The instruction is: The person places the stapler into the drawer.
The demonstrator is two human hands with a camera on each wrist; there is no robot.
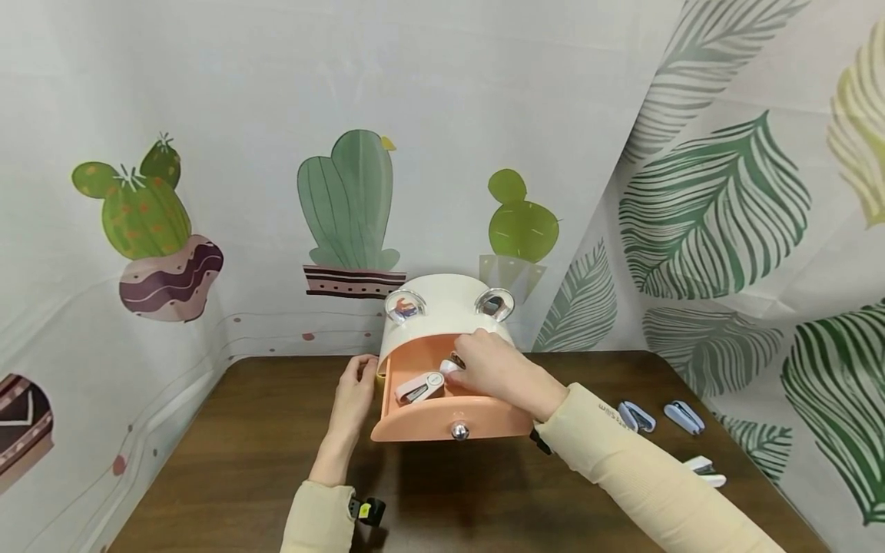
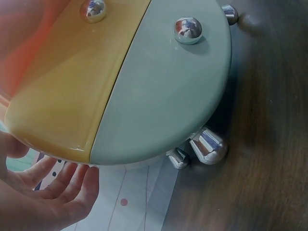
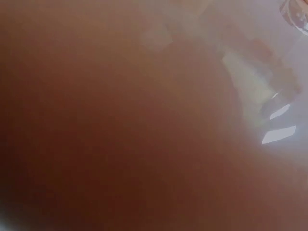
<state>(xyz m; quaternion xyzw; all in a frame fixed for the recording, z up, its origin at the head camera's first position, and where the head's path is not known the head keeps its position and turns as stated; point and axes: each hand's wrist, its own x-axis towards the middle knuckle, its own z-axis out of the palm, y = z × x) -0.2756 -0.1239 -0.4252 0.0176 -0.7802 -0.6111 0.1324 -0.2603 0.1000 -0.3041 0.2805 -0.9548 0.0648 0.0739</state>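
My left hand [image 1: 354, 399] is pointing ahead, its fingers [image 2: 79, 186] bending softly and its thumb [image 2: 14, 146] sitting apart from them. My left arm [image 1: 319, 518] is stretching out behind it. My right hand [image 1: 494, 365] is sitting to the right of my left one, its back facing up, and its fingers are curling down in a pinch. My right arm [image 1: 643, 465] is slanting behind that hand, off to its right.

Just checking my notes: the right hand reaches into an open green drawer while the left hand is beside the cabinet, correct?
Not quite: the open drawer is peach-orange, not green, as the head view shows. The right hand reaches into it while the left hand is beside the cabinet.
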